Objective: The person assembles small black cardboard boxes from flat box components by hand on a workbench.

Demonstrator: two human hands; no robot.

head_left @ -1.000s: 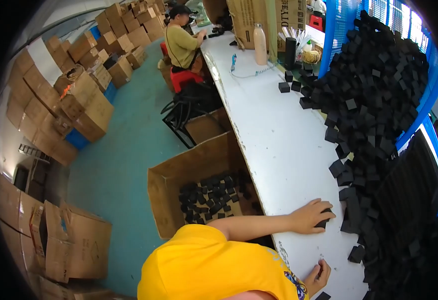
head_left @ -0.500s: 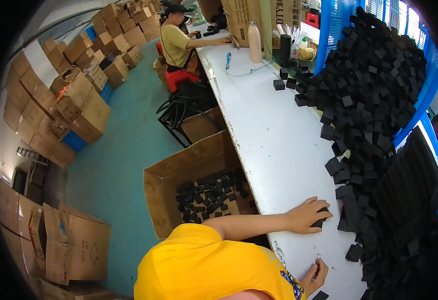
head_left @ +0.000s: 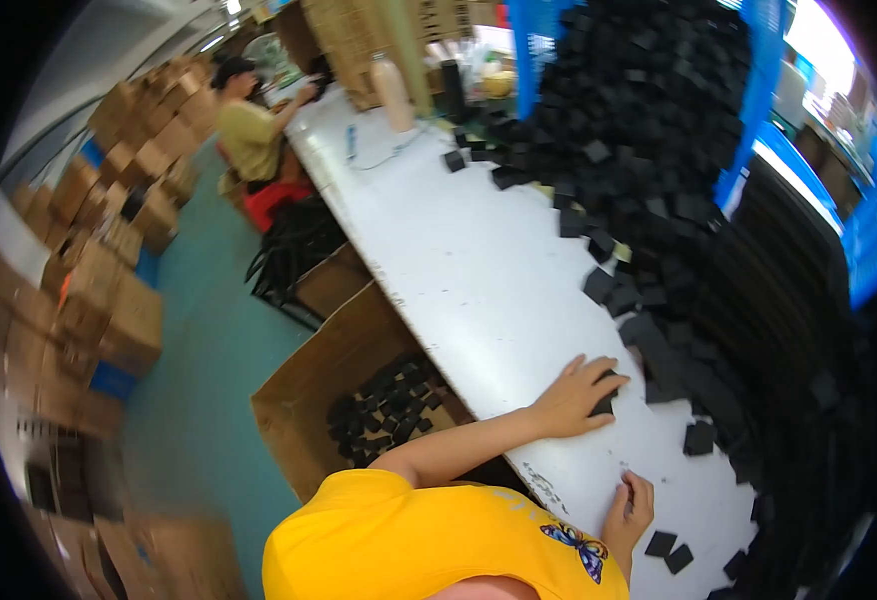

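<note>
My left hand (head_left: 571,402) rests over the white table, its fingers curved around a black foam block (head_left: 607,388). Closer to my body, my right hand (head_left: 635,506) is on the table with its fingers curled in. Whatever those fingers may hold is hidden. Two loose black blocks (head_left: 670,550) lie just beside the right hand. Another single block (head_left: 699,438) sits farther right, at the edge of a large heap of black blocks (head_left: 649,120) that spreads along the table's far side.
Below the table edge stands an open cardboard box (head_left: 294,400) with many black blocks inside. A blue plastic basket (head_left: 754,110) surrounds part of the heap. A bottle (head_left: 392,92) stands farther along the table (head_left: 439,260). Another person (head_left: 251,130) sits there. Stacked cartons (head_left: 119,300) line the floor.
My view has turned and tilted, so the scene sits farther left. My left hand still covers the block. The other person's arm, earlier stretched along the table, is now bent and raised.
</note>
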